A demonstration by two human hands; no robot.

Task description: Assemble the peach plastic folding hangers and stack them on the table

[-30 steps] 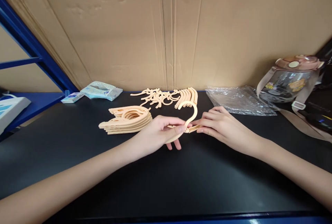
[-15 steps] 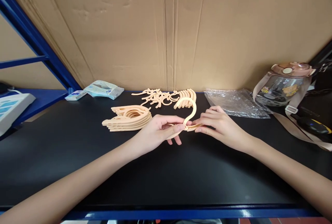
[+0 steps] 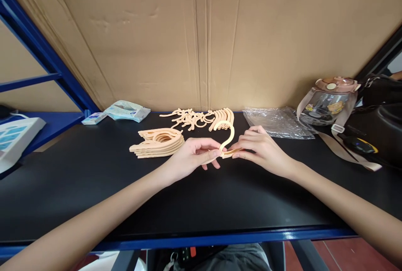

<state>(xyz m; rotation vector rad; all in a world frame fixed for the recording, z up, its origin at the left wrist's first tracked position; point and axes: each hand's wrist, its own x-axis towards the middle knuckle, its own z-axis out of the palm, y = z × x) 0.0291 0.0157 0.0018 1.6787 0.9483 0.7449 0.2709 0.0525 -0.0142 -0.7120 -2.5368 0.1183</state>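
Between both hands, a little above the black tabletop, is a beige clothes hanger (image 3: 229,135) with its curved hook pointing up. My left hand (image 3: 194,156) pinches it just left of the hook's base, thumb on top. My right hand (image 3: 259,147) grips the arm on the other side, fingers closed over it; much of both arms is hidden by the fingers. Left of my left hand lies a stack of beige hangers (image 3: 157,147). Behind the hands sit a loose heap of beige hooks (image 3: 188,119) and a row of curved beige pieces (image 3: 223,116).
A crinkled clear plastic bag (image 3: 276,122) lies at the back right, beside a strapped water bottle (image 3: 328,101). A tissue pack (image 3: 127,111) is at the back left. Cardboard (image 3: 141,45) walls off the rear, and a blue metal frame (image 3: 40,45) stands left.
The view has shifted slightly, bringing the table's front edge higher in the picture. Both hands keep their hold on the hanger, with hardly any movement.
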